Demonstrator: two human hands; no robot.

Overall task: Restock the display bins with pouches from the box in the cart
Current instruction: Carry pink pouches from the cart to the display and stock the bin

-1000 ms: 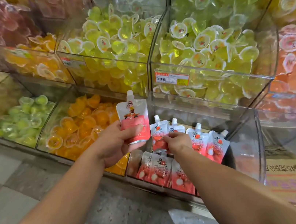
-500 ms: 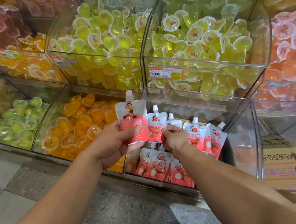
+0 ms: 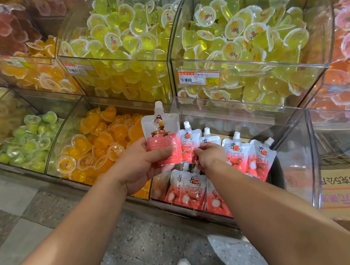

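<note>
Across the shelving, clear bins of jelly cups are filling the view: yellow-green cups (image 3: 245, 31) up top, orange cups (image 3: 103, 143) and green cups (image 3: 32, 140) lower left. Low at centre, the pouch bin (image 3: 293, 137), a clear box with tall walls, is holding a loose batch of pouches (image 3: 191, 189), white at the top, red below with lychee pictures, each with a white spout; some are standing, others are lying flat at the front. At far right, a cardboard box (image 3: 342, 195) is showing, with another pouch lying on it. Above the bin's left edge, the left hand (image 3: 138, 167) is gripping one pouch (image 3: 162, 138) upright, its cartoon figure facing up, thumb across the red lower half. Just beside it, the right hand (image 3: 209, 156) is pinching the edge of a standing pouch inside the bin.
</note>
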